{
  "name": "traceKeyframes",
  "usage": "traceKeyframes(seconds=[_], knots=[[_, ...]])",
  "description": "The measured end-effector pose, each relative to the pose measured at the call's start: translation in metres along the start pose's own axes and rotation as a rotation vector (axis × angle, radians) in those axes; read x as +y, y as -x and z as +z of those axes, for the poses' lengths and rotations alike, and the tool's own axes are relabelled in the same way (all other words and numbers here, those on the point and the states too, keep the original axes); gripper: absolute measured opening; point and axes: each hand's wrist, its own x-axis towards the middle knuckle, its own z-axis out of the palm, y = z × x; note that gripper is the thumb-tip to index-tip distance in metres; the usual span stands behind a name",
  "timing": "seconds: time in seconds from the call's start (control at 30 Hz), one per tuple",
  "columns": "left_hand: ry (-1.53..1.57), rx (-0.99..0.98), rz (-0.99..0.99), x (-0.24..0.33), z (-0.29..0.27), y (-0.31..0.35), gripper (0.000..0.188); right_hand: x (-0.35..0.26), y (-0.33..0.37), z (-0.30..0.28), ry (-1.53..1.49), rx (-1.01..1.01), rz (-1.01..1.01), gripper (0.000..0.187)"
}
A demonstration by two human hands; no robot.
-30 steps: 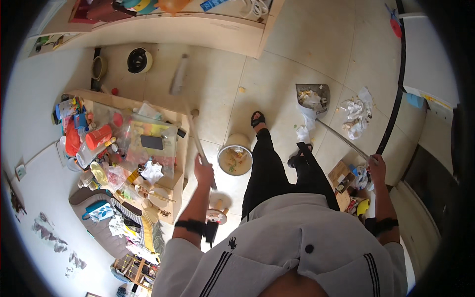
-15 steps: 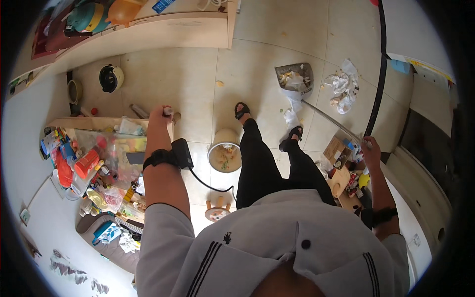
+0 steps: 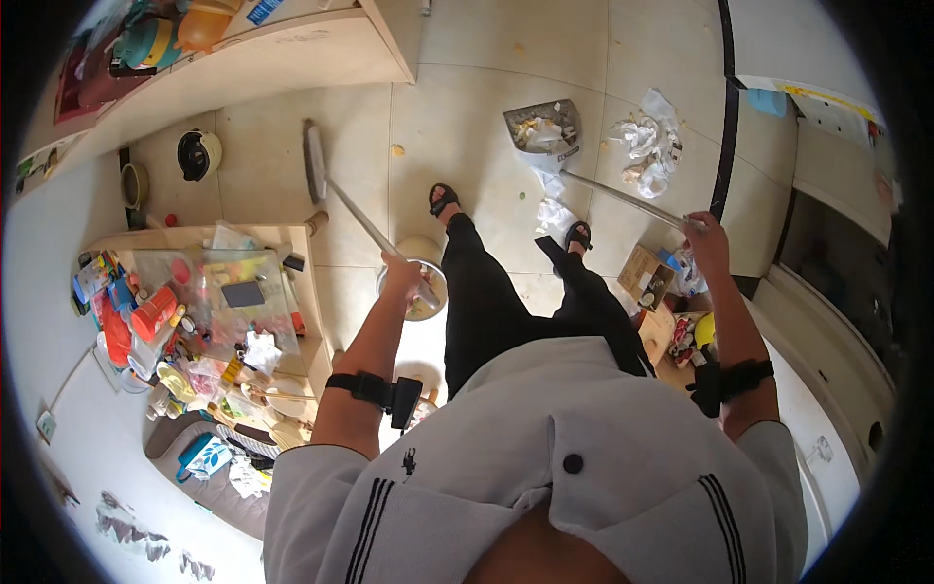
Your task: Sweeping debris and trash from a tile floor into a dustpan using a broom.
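My left hand (image 3: 402, 275) grips the long grey handle of a broom (image 3: 348, 202), whose brush head (image 3: 313, 161) rests on the tiled floor ahead and to the left. My right hand (image 3: 707, 239) holds the long handle of a grey dustpan (image 3: 543, 126), which sits on the floor ahead with crumpled paper inside it. More crumpled white paper (image 3: 650, 146) lies to the right of the dustpan. My legs in black trousers and sandals stand between the two tools.
A low table (image 3: 199, 311) crowded with bottles, packets and a clear box stands at the left. A round bowl (image 3: 422, 284) sits on the floor by my left hand. A cardboard box (image 3: 644, 273) and clutter lie at the right by a doorway.
My left hand left the table's edge and now holds the broom, its head stretched out on the floor. The view swung so the dustpan lies nearer the middle.
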Motion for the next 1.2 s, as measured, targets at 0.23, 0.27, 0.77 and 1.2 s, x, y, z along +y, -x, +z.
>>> traceKeyframes(seconds=[0.23, 0.27, 0.77, 1.2], knots=[[-0.243, -0.070, 0.032, -0.060, 0.076, 0.087, 0.073, 0.042, -0.016, -0.025, -0.136, -0.054, -0.078, 0.025], [-0.231, -0.056, 0.033, -0.076, 0.089, 0.089, 0.073, 0.047, -0.016, -0.026, -0.139, -0.063, -0.093, 0.025], [-0.152, -0.097, 0.047, -0.207, 0.205, 0.191, 0.072, 0.195, -0.010, -0.113, -0.127, -0.095, -0.275, 0.022], [0.031, -0.169, 0.061, -0.304, 0.218, 0.241, 0.068, 0.274, -0.012, -0.100, 0.049, 0.008, -0.336, 0.023]])
